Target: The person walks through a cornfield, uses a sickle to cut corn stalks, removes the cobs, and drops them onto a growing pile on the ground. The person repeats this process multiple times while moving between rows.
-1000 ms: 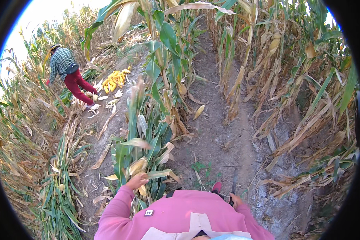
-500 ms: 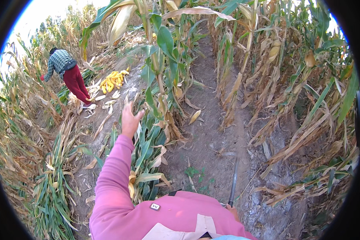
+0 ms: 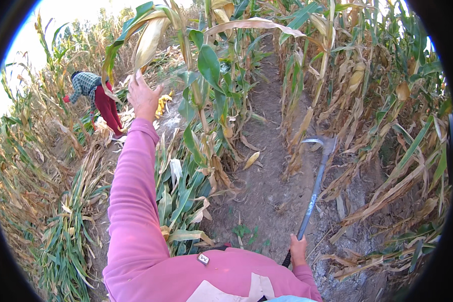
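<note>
My left hand [image 3: 145,98] is raised at the end of an outstretched arm, fingers apart and holding nothing. Just above its fingertips hangs a dry, husk-covered corn ear [image 3: 152,43] on a standing stalk; whether they touch I cannot tell. Low on the right, my right hand [image 3: 298,249] is wrapped around the handle of a long sickle [image 3: 314,194]. Its curved blade [image 3: 314,141] is raised over the dirt path, beside dry corn leaves.
Standing corn [image 3: 357,95] lines the path [image 3: 267,121] on the right. Cut stalks [image 3: 68,246] lie at left. A bending person [image 3: 93,93] in a checked shirt works beyond my arm, near peeled yellow corn ears [image 3: 163,103]. One loose ear [image 3: 251,160] lies on the path.
My left hand has moved up and left to the hanging ear. My right hand has come further into view, raising the sickle forward and right. The other person has bent lower.
</note>
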### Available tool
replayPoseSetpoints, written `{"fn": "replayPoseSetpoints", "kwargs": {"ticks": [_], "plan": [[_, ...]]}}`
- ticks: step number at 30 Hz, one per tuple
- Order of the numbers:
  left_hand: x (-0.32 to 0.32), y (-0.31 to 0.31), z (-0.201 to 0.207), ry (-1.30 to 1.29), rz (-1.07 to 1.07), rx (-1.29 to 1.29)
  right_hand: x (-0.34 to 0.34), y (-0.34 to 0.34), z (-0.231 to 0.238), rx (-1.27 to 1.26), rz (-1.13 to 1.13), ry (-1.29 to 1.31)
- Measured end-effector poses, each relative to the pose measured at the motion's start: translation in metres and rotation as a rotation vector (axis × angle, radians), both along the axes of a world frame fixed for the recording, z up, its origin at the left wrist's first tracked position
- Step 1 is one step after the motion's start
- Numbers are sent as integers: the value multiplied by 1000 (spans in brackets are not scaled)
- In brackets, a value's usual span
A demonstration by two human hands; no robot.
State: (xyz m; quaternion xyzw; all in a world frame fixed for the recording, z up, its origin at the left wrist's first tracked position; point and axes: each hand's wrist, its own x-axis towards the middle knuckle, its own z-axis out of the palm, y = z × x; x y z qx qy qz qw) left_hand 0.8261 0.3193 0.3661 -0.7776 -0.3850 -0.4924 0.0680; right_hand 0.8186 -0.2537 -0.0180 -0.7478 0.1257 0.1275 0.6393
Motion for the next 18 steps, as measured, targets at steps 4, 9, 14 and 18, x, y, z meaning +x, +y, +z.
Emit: {"fn": "replayPoseSetpoints", "kwargs": {"ticks": [4,9,14,18], "plan": [[30,28,30,4,120,-36,-15,9,-11,19,-12,20],[57,63,56,-31,181,-79,-38,5,-36,40,-94,72],[79,86,62,-145,94,-90,-47,14,-32,40,-176,120],[90,101,68,-150,58,136,-43,25,-16,65,-288,134]]}}
